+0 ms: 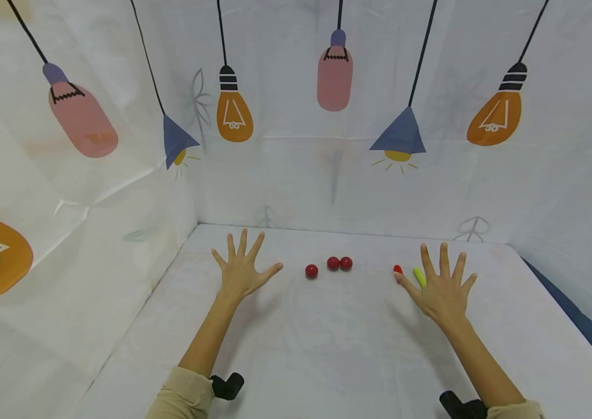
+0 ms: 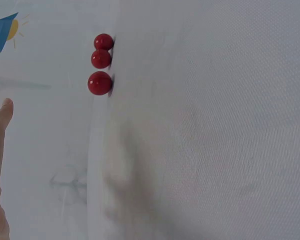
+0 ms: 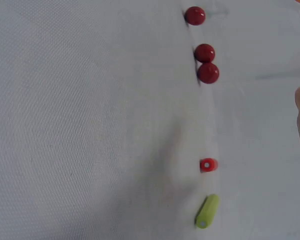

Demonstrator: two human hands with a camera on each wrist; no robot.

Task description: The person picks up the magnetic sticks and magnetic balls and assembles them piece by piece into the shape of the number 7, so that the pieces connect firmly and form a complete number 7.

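Both hands are held over the white table with fingers spread and nothing in them. My left hand [image 1: 241, 273] is on the left side, its thumb pointing toward three shiny dark red balls [image 1: 311, 271]. Two of these balls [image 3: 208, 73] sit side by side, the third a little apart. On the right, the thumb of my right hand [image 1: 444, 294] overlaps a small red piece [image 1: 398, 269] in the head view. Beside that piece lies a yellow-green, rounded stick-like piece [image 3: 207, 211], close behind the right hand. Only part of each hand shows in its wrist view.
White sheeting printed with hanging lamps [image 1: 335, 75] rises behind the table [image 1: 317, 349] and along its left side. A dark blue strip [image 1: 578, 314] runs along the right edge. Black devices [image 1: 228, 386] are worn at both wrists, by the beige sleeves.
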